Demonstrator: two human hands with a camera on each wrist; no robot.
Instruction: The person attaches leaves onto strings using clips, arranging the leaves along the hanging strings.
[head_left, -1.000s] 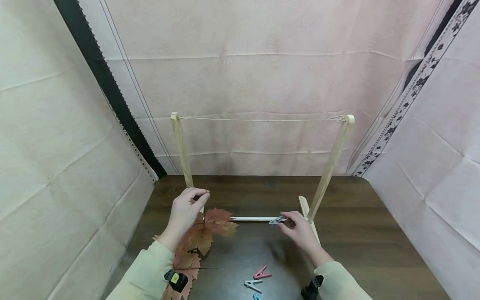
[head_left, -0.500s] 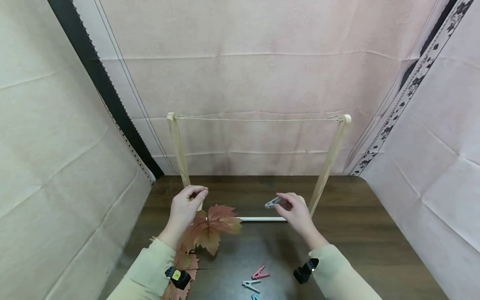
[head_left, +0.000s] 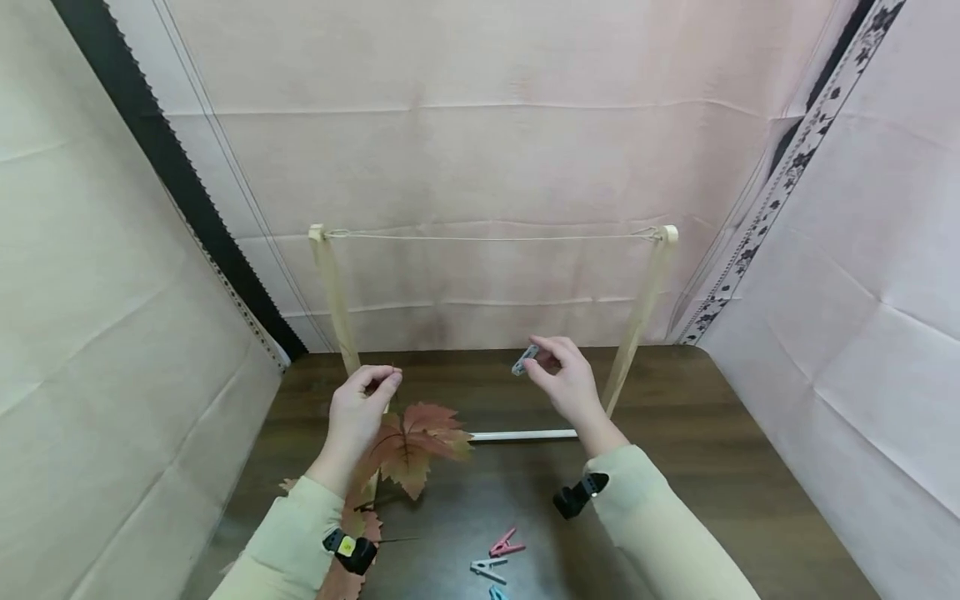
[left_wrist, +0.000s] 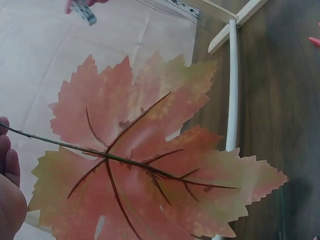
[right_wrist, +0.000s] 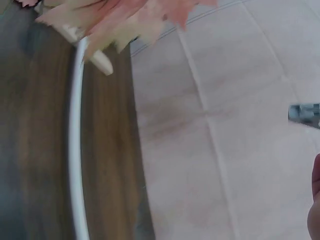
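Note:
My left hand pinches the thin stem of a red and orange artificial maple leaf, which hangs down below the fingers. In the left wrist view the leaf spreads wide, its dark stem running to the fingertips at the left edge. My right hand holds a grey-blue clothespin between thumb and fingers, raised over the back of the table. Above both hands a string runs between two wooden posts. In the right wrist view only the tip of the clothespin shows at the right edge.
The posts belong to a stand with a white lower bar. Near the front of the table lie a pink clothespin, a pale blue one and a brighter blue one. More leaves lie by my left forearm.
My right hand has lifted the clothespin from near the white bar, up and slightly left. My left hand still holds the leaf and has barely moved; the whole view has shifted a little.

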